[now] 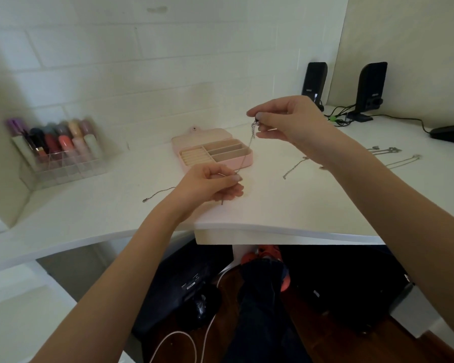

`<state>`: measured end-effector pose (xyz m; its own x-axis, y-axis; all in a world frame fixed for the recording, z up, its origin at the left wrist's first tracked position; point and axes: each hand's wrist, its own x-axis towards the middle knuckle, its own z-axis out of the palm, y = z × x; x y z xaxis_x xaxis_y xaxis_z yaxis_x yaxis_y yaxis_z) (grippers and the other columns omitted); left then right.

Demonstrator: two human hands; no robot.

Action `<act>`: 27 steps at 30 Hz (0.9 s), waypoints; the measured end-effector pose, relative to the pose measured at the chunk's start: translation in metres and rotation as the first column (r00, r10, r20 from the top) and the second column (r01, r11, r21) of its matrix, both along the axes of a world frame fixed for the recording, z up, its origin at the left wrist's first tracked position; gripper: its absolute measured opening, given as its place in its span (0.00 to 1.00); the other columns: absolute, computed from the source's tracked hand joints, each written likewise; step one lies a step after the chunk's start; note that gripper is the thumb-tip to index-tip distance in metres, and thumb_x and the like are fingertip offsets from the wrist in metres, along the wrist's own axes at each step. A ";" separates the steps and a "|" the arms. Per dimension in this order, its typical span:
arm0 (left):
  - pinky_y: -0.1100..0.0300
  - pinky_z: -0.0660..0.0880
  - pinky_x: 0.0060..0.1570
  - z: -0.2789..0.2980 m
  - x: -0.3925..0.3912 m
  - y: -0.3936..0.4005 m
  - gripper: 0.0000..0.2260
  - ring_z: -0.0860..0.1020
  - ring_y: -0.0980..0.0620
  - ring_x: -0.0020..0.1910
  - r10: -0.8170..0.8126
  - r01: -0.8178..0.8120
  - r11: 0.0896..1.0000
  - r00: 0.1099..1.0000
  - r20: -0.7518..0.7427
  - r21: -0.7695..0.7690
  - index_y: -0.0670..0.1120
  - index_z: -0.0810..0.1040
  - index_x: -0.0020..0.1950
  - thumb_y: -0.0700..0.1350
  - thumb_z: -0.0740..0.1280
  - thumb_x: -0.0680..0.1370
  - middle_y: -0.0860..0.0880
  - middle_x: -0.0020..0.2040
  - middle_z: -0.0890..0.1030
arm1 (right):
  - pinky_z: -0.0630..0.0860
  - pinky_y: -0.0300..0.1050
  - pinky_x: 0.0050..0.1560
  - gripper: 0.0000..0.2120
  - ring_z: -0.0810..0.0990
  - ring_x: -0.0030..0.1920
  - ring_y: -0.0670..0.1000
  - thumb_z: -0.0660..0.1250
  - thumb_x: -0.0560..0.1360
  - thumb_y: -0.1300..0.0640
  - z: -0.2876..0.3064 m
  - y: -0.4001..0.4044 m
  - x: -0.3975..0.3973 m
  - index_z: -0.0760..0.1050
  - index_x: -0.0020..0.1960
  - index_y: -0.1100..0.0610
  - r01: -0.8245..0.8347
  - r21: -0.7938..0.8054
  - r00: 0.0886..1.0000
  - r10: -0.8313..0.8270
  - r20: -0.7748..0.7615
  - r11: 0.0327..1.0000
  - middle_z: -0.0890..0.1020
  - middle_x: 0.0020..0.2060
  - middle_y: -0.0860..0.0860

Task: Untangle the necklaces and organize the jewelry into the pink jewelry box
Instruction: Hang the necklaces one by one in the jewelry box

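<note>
The pink jewelry box (243, 159) lies open on the white desk (116, 205), its compartments showing no jewelry. A thin silver necklace (247, 150) stretches in the air between my two hands, in front of the box. My left hand (212, 184) pinches its lower end just above the desk. My right hand (281, 121) pinches its upper end, raised to the right of the box. Another chain (157, 193) lies on the desk left of my left hand, and a further chain (295, 167) lies under my right wrist. More necklaces (385, 150) lie at the right.
A clear organiser with several lipsticks (55, 150) stands at the back left. Two black speakers (315, 79) with cables and a black mouse (450, 134) sit at the back right. Under the desk are my legs, bags and a white cable.
</note>
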<state>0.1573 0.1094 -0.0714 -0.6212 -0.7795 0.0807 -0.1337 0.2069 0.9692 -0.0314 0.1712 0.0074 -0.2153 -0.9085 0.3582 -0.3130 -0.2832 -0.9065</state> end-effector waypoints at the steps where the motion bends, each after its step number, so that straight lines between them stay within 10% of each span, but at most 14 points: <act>1: 0.58 0.80 0.47 0.001 0.000 0.000 0.06 0.84 0.49 0.43 -0.007 0.007 1.000 1.000 0.003 -0.009 0.44 0.83 0.48 0.44 0.71 0.74 0.44 0.43 0.85 | 0.81 0.42 0.49 0.08 0.78 0.35 0.44 0.65 0.76 0.66 0.000 0.001 0.000 0.81 0.52 0.62 -0.020 0.012 1.000 0.020 0.000 1.000 0.80 0.38 0.54; 5: 0.59 0.77 0.51 0.008 -0.004 0.002 0.06 0.83 0.52 0.48 -0.008 0.011 0.997 0.999 0.041 -0.070 0.49 0.85 0.47 0.48 0.70 0.75 0.48 0.46 0.85 | 0.81 0.43 0.51 0.08 0.77 0.35 0.44 0.65 0.76 0.67 0.001 0.003 0.002 0.81 0.52 0.61 -0.104 0.024 0.995 0.104 0.006 0.994 0.79 0.38 0.54; 10: 0.72 0.69 0.32 0.022 -0.018 0.010 0.08 0.74 0.58 0.30 0.368 -0.253 0.814 0.921 0.126 -0.523 0.43 0.82 0.38 0.47 0.68 0.73 0.44 0.33 0.80 | 0.81 0.42 0.51 0.08 0.77 0.36 0.44 0.65 0.76 0.66 0.000 0.006 0.001 0.81 0.53 0.61 -0.148 0.046 0.989 0.148 -0.011 0.988 0.80 0.38 0.52; 15: 0.59 0.79 0.49 0.043 -0.027 0.017 0.04 0.83 0.48 0.49 0.086 -0.109 0.992 0.950 -0.301 -0.064 0.45 0.82 0.45 0.39 0.67 0.76 0.46 0.45 0.85 | 0.80 0.40 0.49 0.09 0.79 0.38 0.46 0.65 0.76 0.66 -0.001 0.010 0.004 0.80 0.55 0.64 -0.164 0.048 0.985 0.166 -0.054 0.985 0.81 0.41 0.56; 27: 0.61 0.80 0.42 0.031 -0.020 0.008 0.03 0.84 0.50 0.41 0.070 -0.081 0.997 0.930 -0.361 -0.014 0.45 0.81 0.42 0.40 0.69 0.76 0.47 0.39 0.85 | 0.80 0.38 0.47 0.09 0.77 0.36 0.45 0.65 0.76 0.67 0.001 0.015 0.002 0.80 0.54 0.63 -0.126 0.038 0.989 0.129 -0.077 0.991 0.79 0.39 0.55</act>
